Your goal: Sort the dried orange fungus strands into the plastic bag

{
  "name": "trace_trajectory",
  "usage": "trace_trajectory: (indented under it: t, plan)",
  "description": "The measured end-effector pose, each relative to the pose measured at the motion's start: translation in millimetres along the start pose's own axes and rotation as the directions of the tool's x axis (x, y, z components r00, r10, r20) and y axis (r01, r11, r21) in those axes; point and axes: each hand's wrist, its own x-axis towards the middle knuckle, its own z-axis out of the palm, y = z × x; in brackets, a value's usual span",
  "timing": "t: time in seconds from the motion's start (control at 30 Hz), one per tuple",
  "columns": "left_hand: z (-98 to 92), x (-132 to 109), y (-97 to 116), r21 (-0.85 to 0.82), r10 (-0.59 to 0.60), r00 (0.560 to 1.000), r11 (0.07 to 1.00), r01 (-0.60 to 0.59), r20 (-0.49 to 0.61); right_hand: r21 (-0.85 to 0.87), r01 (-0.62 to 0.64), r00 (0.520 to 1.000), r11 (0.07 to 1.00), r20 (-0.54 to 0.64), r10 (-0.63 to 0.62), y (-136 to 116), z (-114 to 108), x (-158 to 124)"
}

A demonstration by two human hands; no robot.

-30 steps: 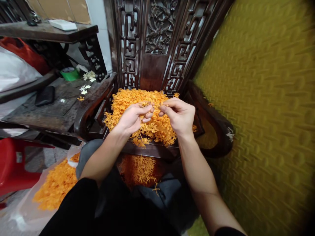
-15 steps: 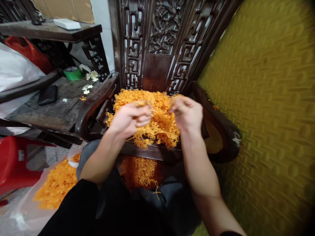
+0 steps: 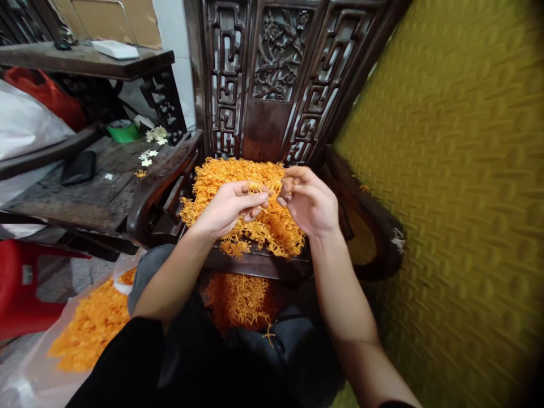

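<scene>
My left hand [image 3: 225, 208] is closed in a pinch on a small orange branched plastic piece [image 3: 254, 186], part of which shows above the thumb. Close by on the right, my right hand [image 3: 313, 203] has its thumb and fingers pressed together. Whatever is in that pinch is too small to make out. Both hands hover over a heap of orange branched pieces [image 3: 232, 170] on the seat of a dark carved wooden chair [image 3: 267, 127]. More of these pieces form a lower clump [image 3: 246, 300] between my knees, below the seat edge.
At lower left, a clear plastic bag [image 3: 40, 362] holds more orange pieces, beside a red stool [image 3: 17, 283]. A second wooden chair [image 3: 55, 198] carries green tape [image 3: 123, 131], a black wallet-like item [image 3: 79, 168] and white bits. A yellow textured surface [image 3: 450, 158] rises at right.
My hands have come closer together, the right one shifting left and its fingers turning toward the left hand. The view has shifted slightly.
</scene>
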Motion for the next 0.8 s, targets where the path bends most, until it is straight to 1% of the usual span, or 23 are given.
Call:
trace_trajectory:
  t: [0.07, 0.1, 0.13, 0.17, 0.2, 0.23, 0.27, 0.3, 0.37, 0.4, 0.43, 0.5, 0.57, 0.6, 0.7, 0.77, 0.8]
  plan:
    - [2.0, 0, -3, 0.063, 0.028, 1.000, 0.998, -0.027, -0.009, -0.202, 0.061, 0.998, 0.978, -0.006, -0.064, 7, 8, -4]
    - [2.7, 0, -4, 0.096, 0.043, 0.999, 0.995, -0.042, -0.008, -0.314, 0.095, 0.994, 0.945, -0.025, -0.108, 12, 10, -5]
    - [3.2, 0, -5, 0.124, 0.053, 0.999, 0.991, -0.051, -0.009, -0.399, 0.121, 0.987, 0.909, -0.052, -0.154, 17, 11, -5]
    - [3.2, -1, -5, 0.144, 0.050, 0.999, 0.988, -0.049, -0.003, -0.440, 0.138, 0.974, 0.887, -0.102, -0.202, 21, 9, -2]
    - [2.4, -3, -4, 0.156, 0.034, 0.999, 0.987, -0.035, 0.008, -0.429, 0.151, 0.956, 0.891, -0.167, -0.243, 25, 4, 1]
    - [0.9, -4, -2, 0.163, 0.008, 1.000, 0.987, -0.012, 0.025, -0.375, 0.160, 0.938, 0.913, -0.230, -0.258, 27, -4, 7]
    - [-1.4, -6, 0, 0.168, -0.022, 0.999, 0.986, 0.014, 0.045, -0.289, 0.177, 0.908, 0.941, -0.321, -0.270, 27, -15, 13]
    - [-4.2, -8, 2, 0.182, -0.048, 0.997, 0.983, 0.036, 0.065, -0.207, 0.191, 0.898, 0.960, -0.358, -0.256, 26, -27, 18]
    - [-9.8, -11, 5, 0.257, -0.081, 0.993, 0.965, 0.056, 0.088, -0.101, 0.134, 0.930, 0.986, -0.332, -0.160, 20, -48, 26]
    - [-11.9, -11, 7, 0.313, -0.084, 0.993, 0.948, 0.053, 0.087, -0.061, 0.098, 0.941, 0.993, -0.319, -0.112, 17, -54, 27]
    - [-13.1, -11, 8, 0.378, -0.082, 0.993, 0.925, 0.044, 0.085, -0.034, 0.037, 0.963, 0.999, -0.267, -0.045, 14, -56, 26]
    - [-13.1, -8, 8, 0.508, -0.070, 0.994, 0.861, 0.019, 0.082, -0.024, -0.076, 0.991, 0.997, -0.112, 0.072, 12, -49, 19]
    - [-11.0, -4, 8, 0.612, -0.046, 0.996, 0.791, -0.012, 0.079, -0.044, -0.125, 0.991, 0.991, 0.042, 0.127, 13, -35, 11]
    - [-10.0, -3, 8, 0.655, -0.038, 0.996, 0.755, -0.022, 0.077, -0.053, -0.120, 0.988, 0.991, 0.092, 0.125, 14, -27, 9]
    - [-9.2, -2, 8, 0.735, -0.044, 0.998, 0.678, -0.010, 0.054, -0.089, -0.064, 0.982, 0.994, 0.174, 0.079, 16, -13, 4]
    - [-10.7, -2, 8, 0.762, -0.067, 0.997, 0.647, 0.015, 0.038, -0.187, 0.011, 0.977, 0.982, 0.211, 0.029, 16, -9, 1]
    - [-11.6, -2, 7, 0.773, -0.076, 0.997, 0.635, 0.022, 0.034, -0.278, 0.077, 0.977, 0.958, 0.214, -0.016, 16, -6, -1]
